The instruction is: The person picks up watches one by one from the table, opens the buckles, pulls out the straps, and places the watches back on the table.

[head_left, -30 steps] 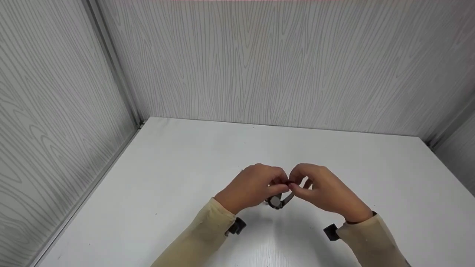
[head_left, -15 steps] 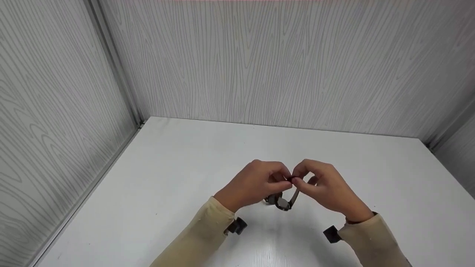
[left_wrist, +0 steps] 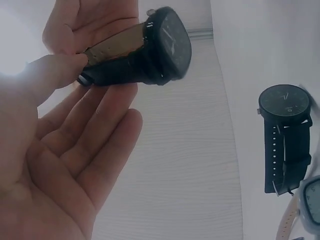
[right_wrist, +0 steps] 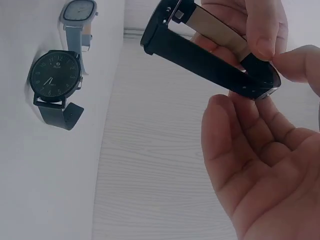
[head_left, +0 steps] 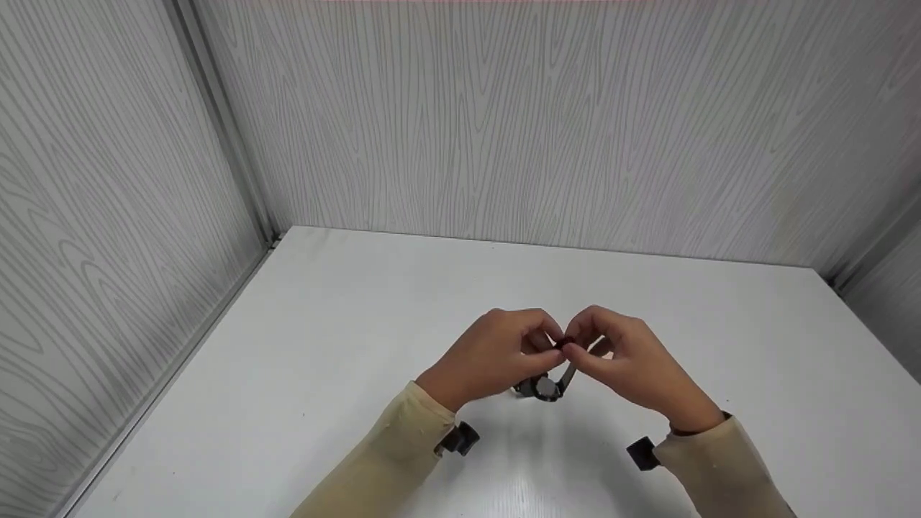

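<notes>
A black wristwatch [left_wrist: 172, 45] with a strap that is black outside and tan inside is held above the table. In the head view its dial [head_left: 548, 388] hangs below the fingertips. My left hand [head_left: 496, 356] pinches the strap end between thumb and fingers. Opposite it, my right hand [head_left: 622, 356] pinches the same part, with the fingertips of both hands almost touching. The strap [right_wrist: 205, 62] forms a loop in the right wrist view, its two ends meeting at the fingers. Fingertips partly cover the buckle, so whether it is fastened cannot be told.
On the white table [head_left: 374, 309] lies another black watch [right_wrist: 55, 75] with a round dial. Beside it is a pale blue-grey watch [right_wrist: 79, 11] with a squarish case. Wood-grain panels [head_left: 475, 129] stand at the back and sides.
Both hands have shifted slightly up and to the right with the watch. Its dial swung right, then rose slightly. Both hands keep pinching the strap.
</notes>
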{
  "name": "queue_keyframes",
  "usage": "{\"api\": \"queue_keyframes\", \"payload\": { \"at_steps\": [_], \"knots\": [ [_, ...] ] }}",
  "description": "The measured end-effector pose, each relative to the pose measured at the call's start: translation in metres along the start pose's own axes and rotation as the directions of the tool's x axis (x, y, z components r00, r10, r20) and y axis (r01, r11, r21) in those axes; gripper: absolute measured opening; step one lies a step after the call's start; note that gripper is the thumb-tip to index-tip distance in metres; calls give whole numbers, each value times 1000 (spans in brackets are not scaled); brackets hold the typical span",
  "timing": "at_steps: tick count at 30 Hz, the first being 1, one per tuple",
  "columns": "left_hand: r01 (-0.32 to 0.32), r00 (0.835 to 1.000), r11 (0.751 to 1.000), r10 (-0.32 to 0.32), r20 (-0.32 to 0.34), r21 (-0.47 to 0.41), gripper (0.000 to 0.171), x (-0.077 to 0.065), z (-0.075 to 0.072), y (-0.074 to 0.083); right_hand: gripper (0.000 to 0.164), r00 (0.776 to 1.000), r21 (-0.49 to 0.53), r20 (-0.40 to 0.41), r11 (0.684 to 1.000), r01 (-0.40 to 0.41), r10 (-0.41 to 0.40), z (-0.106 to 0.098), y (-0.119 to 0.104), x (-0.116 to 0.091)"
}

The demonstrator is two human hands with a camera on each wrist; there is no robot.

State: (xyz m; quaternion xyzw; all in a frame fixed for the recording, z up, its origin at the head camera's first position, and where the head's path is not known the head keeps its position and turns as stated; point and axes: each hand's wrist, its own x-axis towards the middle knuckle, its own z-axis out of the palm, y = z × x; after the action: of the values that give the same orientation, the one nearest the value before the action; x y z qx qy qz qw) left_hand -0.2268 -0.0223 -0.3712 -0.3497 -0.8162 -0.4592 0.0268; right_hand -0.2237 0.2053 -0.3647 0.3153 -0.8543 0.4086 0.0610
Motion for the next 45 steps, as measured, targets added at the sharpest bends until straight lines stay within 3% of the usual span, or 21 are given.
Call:
{"api": "queue_keyframes", "payload": {
  "at_steps": [9, 16, 23, 31, 37, 45],
  "knots": [
    [20, 1000, 998, -21, 17, 60, 12, 1, -1, 0, 20, 1000, -88, -7, 996, 0, -1, -1, -5, 0],
    [45, 998, 996, -48, 33, 78, 14, 0, -3, 2, 21, 1000, -108, 2, 994, 14, -14, -1, -7, 1],
    [74, 997, 996, -75, 31, 40, 12, -1, -4, 2, 18, 999, -119, 25, 993, 26, -23, -2, -8, 1],
    [22, 999, 997, -24, 26, 77, 7, -1, -5, 3, 16, 997, -83, 25, 994, 71, -69, -2, -4, 1],
    [50, 999, 999, -50, -4, 20, 5, -2, -4, 2, 21, 998, -69, -5, 996, 60, -61, 0, -4, 0],
    [87, 995, 987, -92, -31, -132, 6, -1, 1, 2, 17, 998, -19, -34, 999, 48, -49, 1, -5, -2]
  ]
}}
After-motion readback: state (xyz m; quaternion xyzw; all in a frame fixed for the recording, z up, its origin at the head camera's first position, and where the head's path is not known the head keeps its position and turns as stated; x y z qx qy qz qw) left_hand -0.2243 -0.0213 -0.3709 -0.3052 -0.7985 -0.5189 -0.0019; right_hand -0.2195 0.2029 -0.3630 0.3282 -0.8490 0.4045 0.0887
